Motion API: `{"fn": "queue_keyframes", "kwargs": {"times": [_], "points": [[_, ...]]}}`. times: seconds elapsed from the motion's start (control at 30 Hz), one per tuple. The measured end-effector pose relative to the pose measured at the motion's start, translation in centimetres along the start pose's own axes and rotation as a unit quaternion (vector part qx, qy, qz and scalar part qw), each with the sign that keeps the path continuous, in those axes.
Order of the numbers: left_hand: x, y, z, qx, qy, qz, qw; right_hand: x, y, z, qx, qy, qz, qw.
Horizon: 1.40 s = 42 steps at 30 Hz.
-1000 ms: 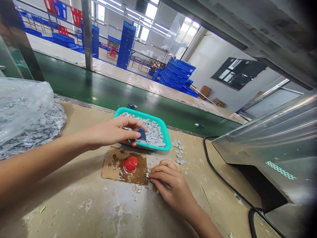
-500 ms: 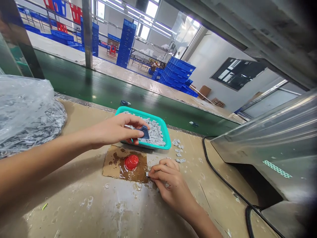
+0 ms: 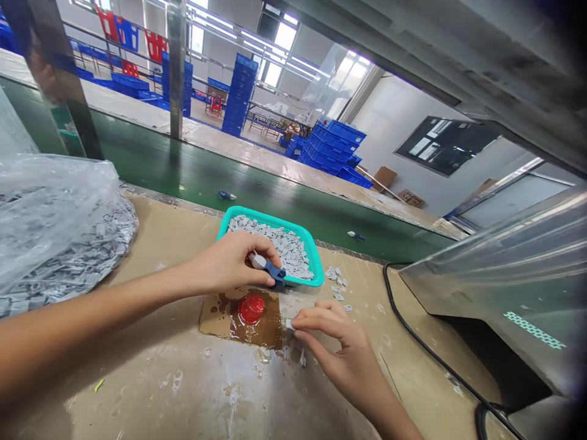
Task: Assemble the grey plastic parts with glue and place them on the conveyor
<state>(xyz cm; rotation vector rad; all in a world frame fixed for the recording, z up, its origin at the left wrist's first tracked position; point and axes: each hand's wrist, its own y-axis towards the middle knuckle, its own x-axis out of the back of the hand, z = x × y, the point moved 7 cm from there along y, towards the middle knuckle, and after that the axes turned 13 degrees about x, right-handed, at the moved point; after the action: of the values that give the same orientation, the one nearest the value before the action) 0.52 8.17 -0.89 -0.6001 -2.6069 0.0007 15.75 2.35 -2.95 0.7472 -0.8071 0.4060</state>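
Note:
My left hand [image 3: 241,260] grips a dark blue plastic part [image 3: 275,275] with a pale grey end, held over the near rim of the turquoise basket [image 3: 316,260]. Small grey plastic pieces [image 3: 275,238] fill that basket. Between thumb and fingers, my right hand [image 3: 337,336] pinches one small grey plastic piece [image 3: 290,324], just right of a wet cardboard square [image 3: 215,324]. A shiny red round thing [image 3: 252,309] sits on the cardboard. Several loose grey pieces [image 3: 337,278] lie right of the basket, and another piece [image 3: 302,359] lies below my right fingers.
A clear bag of grey pieces [image 3: 68,238] stands at the left. Behind the basket runs a green conveyor belt [image 3: 197,177], carrying two blue-and-white parts. A black cable [image 3: 413,324] curves along the right beside a metal housing [image 3: 504,275]. Blue crates [image 3: 330,146] are stacked beyond.
My left hand has come nearer and turned the blue part, so its pale end now shows. The right hand has shifted slightly right, still pinching its grey piece. The whole view has moved a little.

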Motion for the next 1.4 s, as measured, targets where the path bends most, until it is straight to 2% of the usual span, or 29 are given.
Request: {"fn": "queue_keyframes", "kwargs": {"times": [0.13,0.2,0.27,0.33,0.43,0.53,0.63,0.73,0.8,0.87,0.97,1.03,1.17,1.4], "points": [[-0.7,-0.2,0.0,0.008,0.005,0.008,1.000,3.0,1.1,0.5,0.005,0.064,-0.085,0.994],[-1.1,-0.4,0.0,0.030,-0.038,0.029,0.998,4.0,1.6,0.6,-0.003,0.099,-0.128,0.987],[-1.5,-0.5,0.4,0.081,-0.117,0.061,0.988,4.5,1.9,0.2,-0.030,0.142,-0.163,0.976],[-1.8,-0.5,0.8,0.132,-0.203,0.084,0.967,4.5,2.1,-0.4,-0.069,0.193,-0.185,0.961],[-2.1,-0.5,1.1,0.169,-0.303,0.106,0.932,4.0,2.1,-1.5,-0.147,0.259,-0.202,0.933],[-2.7,-0.5,1.4,0.217,-0.411,0.137,0.875,3.3,1.9,-2.2,-0.214,0.333,-0.188,0.899],[-2.9,-0.7,1.6,0.260,-0.503,0.128,0.814,2.9,2.2,-2.1,-0.228,0.381,-0.149,0.884],[-3.2,-1.1,1.6,0.282,-0.530,0.121,0.790,3.8,2.4,-1.6,-0.196,0.326,-0.172,0.909],[-3.8,-1.3,1.3,0.276,-0.525,0.146,0.792,5.1,2.8,-0.3,-0.123,0.242,-0.202,0.941],[-4.4,-1.6,0.9,0.257,-0.508,0.176,0.803,5.9,3.4,1.8,-0.032,0.150,-0.206,0.966],[-5.0,-2.2,0.5,0.247,-0.464,0.195,0.828,6.0,4.5,4.8,0.072,0.042,-0.159,0.984],[-5.4,-2.6,0.4,0.265,-0.439,0.210,0.833,5.4,5.3,6.2,0.118,-0.017,-0.107,0.987],[-5.5,-3.0,0.4,0.301,-0.426,0.224,0.823,4.1,6.3,7.0,0.148,-0.095,-0.026,0.984],[-5.6,-2.8,0.8,0.300,-0.427,0.231,0.821,3.3,6.5,7.0,0.157,-0.156,-0.003,0.975]]}}
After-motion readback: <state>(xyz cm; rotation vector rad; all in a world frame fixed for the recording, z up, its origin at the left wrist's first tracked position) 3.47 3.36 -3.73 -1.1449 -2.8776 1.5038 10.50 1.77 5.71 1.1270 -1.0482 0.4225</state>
